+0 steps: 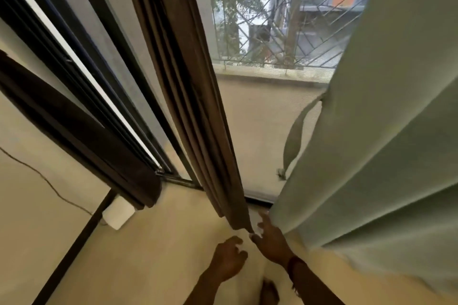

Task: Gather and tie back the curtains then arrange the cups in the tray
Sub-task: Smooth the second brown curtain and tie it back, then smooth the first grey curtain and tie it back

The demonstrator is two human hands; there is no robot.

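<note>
A dark brown curtain [193, 86] hangs bunched in narrow folds down the middle of the window, its hem just above the floor. A wide pale green curtain [376, 146] hangs on the right, with a fabric tie-back strap [296, 134] dangling from its left edge. My right hand [271, 241] reaches low between the two curtains, fingers spread, touching the bottom corner of the brown curtain. My left hand [229, 259] hovers below the brown curtain's hem, fingers loosely curled, holding nothing. No cups or tray are in view.
A dark sliding door frame [81, 96] runs along the left. A mesh screen [262, 131] shows a balcony railing [285, 32] beyond. A white wall socket [119, 214] with a thin cable sits low on the left wall. Cream floor [153, 255] lies below; my foot [269, 292] shows.
</note>
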